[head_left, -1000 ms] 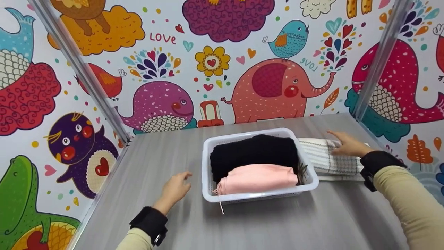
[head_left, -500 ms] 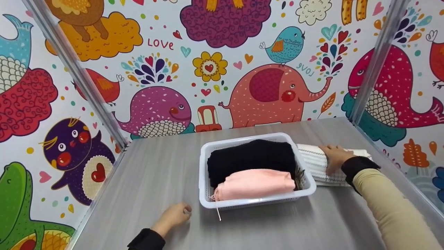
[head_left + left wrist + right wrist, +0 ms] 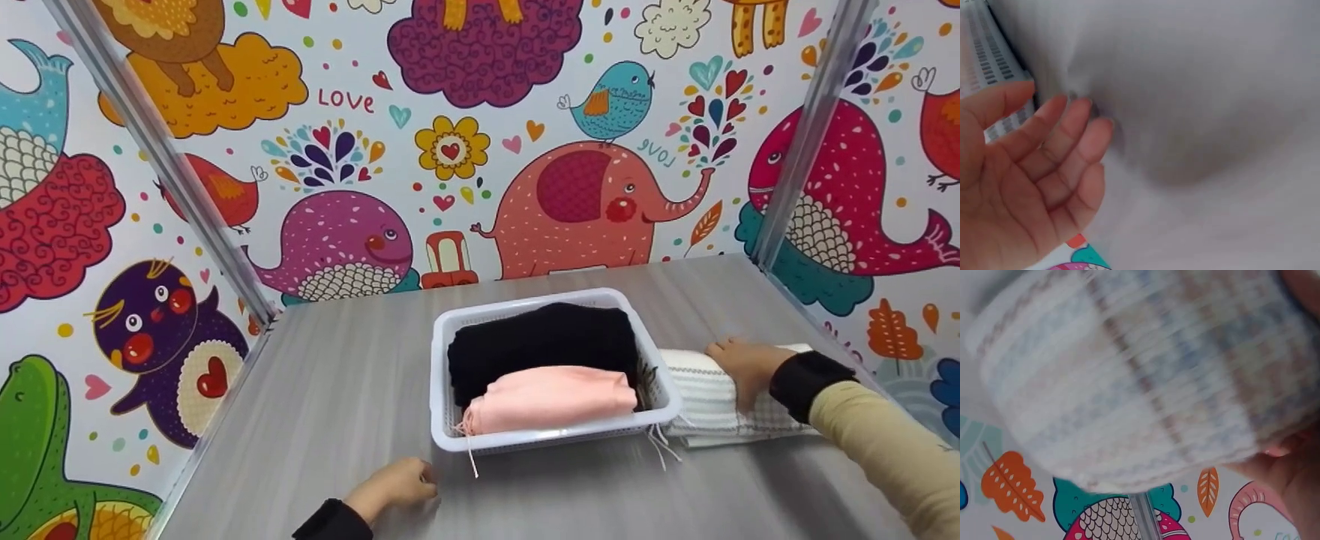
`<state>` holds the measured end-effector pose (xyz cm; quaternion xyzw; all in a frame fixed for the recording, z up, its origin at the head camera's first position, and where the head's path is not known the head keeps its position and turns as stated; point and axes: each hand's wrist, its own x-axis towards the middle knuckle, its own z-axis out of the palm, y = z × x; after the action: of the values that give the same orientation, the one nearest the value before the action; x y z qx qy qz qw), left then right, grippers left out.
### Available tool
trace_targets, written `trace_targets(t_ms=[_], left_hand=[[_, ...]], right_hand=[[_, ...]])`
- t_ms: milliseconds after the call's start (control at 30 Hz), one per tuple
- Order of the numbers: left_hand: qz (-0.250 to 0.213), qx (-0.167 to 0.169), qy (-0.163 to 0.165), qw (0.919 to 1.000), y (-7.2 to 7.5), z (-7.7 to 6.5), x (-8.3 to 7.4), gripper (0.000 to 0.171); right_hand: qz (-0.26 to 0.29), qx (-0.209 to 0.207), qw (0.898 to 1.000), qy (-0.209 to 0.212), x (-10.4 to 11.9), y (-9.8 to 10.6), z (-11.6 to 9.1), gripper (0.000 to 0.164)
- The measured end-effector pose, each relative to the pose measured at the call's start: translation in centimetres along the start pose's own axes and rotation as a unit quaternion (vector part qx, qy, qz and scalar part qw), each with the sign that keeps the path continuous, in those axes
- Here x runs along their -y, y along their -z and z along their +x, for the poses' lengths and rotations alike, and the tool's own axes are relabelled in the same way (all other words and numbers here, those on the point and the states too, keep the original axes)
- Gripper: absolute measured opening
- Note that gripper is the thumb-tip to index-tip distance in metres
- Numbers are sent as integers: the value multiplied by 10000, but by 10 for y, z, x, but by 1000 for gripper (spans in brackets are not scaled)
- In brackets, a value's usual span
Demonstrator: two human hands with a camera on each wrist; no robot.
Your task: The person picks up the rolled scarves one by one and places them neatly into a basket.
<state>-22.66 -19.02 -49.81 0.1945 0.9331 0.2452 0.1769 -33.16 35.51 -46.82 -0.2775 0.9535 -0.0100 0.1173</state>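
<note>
My right hand (image 3: 752, 369) grips a folded white scarf (image 3: 697, 397) with stripes and plaid, to the right of the basket. In the right wrist view the scarf (image 3: 1112, 382) lies between the thumb at the upper right and fingers (image 3: 1280, 464) at its lower edge. Pale fringe strands (image 3: 664, 448) hang by the basket's lower right corner. My left hand (image 3: 401, 484) is over the table at the front left, holding nothing; the left wrist view shows its palm (image 3: 1010, 197) and loosely bent fingers.
A white plastic basket (image 3: 442, 382) stands mid-table. Inside lie a folded black cloth (image 3: 547, 337) and, in front, a folded pink scarf (image 3: 555, 401) with its fringe over the rim. Cartoon-printed walls with metal posts (image 3: 806, 142) enclose the grey table (image 3: 337, 375).
My right hand came down onto the scarf, took hold of it and pulled it nearer the front. My left hand shifted toward the front edge, its fingers loosely bent. The basket has stayed put.
</note>
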Motion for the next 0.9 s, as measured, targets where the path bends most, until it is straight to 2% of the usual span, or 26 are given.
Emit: trace_targets(t_ms=[267, 433, 600, 767, 900], left_hand=[[-171, 406, -247, 9987, -5, 9, -22, 42], [-309, 594, -729, 9951, -9, 18, -34, 39], [-177, 523, -1187, 9914, -11, 26, -40, 42], [63, 420, -1312, 9904, -13, 28, -44, 53], [140, 375, -1357, 9899, -14, 29, -47, 56]], right_hand=[[-274, 49, 9951, 946, 7, -9, -27, 70], [-632, 35, 9858, 1558, 12, -9, -40, 72], [-707, -428, 9695, 2308, 24, -10, -47, 74], [-621, -1174, 9452, 2982, 42, -22, -50, 83], [-796, -1782, 9231, 3313, 66, -36, -45, 85]])
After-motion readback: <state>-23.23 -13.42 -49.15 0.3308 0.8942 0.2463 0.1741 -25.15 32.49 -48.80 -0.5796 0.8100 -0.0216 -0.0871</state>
